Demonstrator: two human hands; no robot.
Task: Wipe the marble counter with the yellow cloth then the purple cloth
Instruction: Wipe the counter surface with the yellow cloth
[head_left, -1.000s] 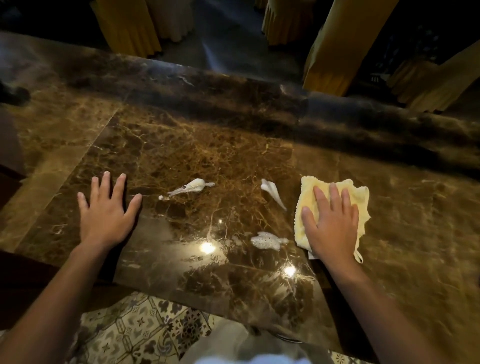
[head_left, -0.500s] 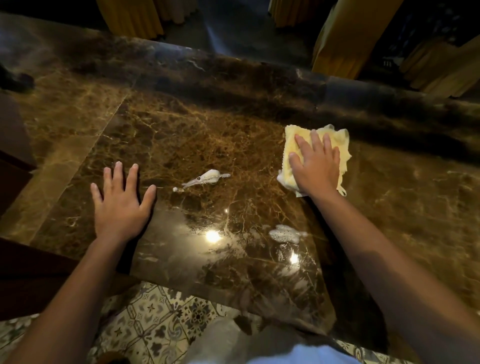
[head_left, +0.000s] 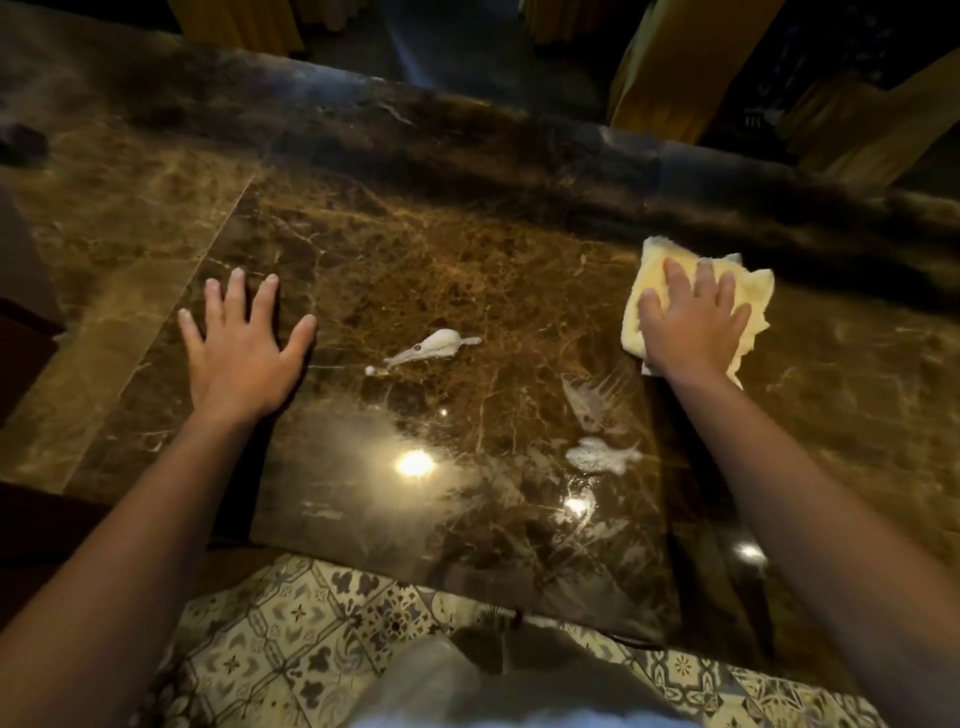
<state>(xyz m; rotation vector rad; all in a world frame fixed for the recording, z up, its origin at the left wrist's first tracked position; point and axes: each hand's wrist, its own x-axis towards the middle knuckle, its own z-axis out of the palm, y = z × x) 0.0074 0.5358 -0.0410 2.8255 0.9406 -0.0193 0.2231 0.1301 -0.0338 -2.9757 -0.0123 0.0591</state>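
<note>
The brown marble counter (head_left: 467, 249) fills the view. My right hand (head_left: 693, 325) lies flat on the folded yellow cloth (head_left: 657, 260) at the right, pressing it onto the marble. My left hand (head_left: 241, 345) rests flat on the counter at the left, fingers spread, holding nothing. A white foam blob (head_left: 436, 345) sits between my hands. A second foam blob (head_left: 597, 454) lies nearer the front edge, with a thin smeared streak (head_left: 584, 397) just above it. No purple cloth is in view.
A raised dark marble ledge (head_left: 519, 135) runs along the counter's far side. Beyond it stand yellow-draped chairs (head_left: 670, 67). Patterned floor tiles (head_left: 291, 639) show below the counter's near edge. A dark object (head_left: 21, 145) sits at the far left.
My right hand slid the yellow cloth away from me, then to the right. One foam streak near the middle is wiped into a thin smear. My left hand stayed put.
</note>
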